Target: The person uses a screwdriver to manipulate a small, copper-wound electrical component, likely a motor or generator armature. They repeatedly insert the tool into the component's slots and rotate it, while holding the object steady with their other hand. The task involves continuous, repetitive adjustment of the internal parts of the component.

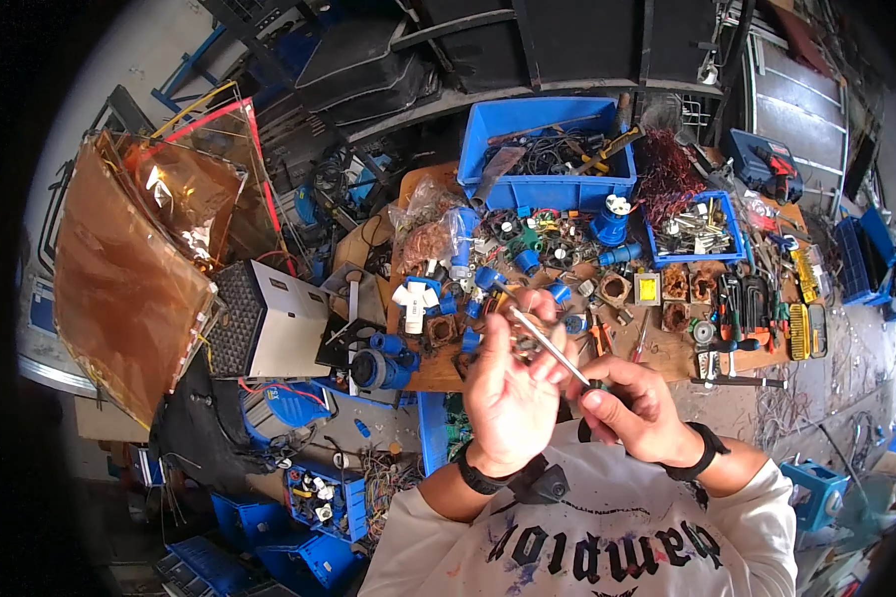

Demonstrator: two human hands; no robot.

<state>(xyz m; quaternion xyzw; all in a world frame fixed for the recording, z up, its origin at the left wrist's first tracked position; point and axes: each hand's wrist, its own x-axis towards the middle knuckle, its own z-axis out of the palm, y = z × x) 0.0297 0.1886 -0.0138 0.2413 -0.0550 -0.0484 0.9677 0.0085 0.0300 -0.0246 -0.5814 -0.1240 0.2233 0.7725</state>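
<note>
In front of my chest, my right hand (639,410) is closed around the dark handle end of a screwdriver-like tool. Its long, thin metal shaft (551,347) slants up and to the left. My left hand (513,410) is turned palm up beneath and beside that shaft, thumb and fingers spread. The shaft crosses over its fingers; whether they touch it I cannot tell. Beyond the hands lies a wooden workbench (679,370) crowded with parts. Closest to the left fingers are blue plug-like fittings (488,278) and a white Y-shaped fitting (413,303).
A large blue bin (548,191) of cables stands at the back, with a smaller blue tray (695,257) of metal pieces to its right. Pliers and other hand tools (752,303) line the bench's right side. Brown sheets (119,284) rise at left; blue crates (314,557) sit lower left.
</note>
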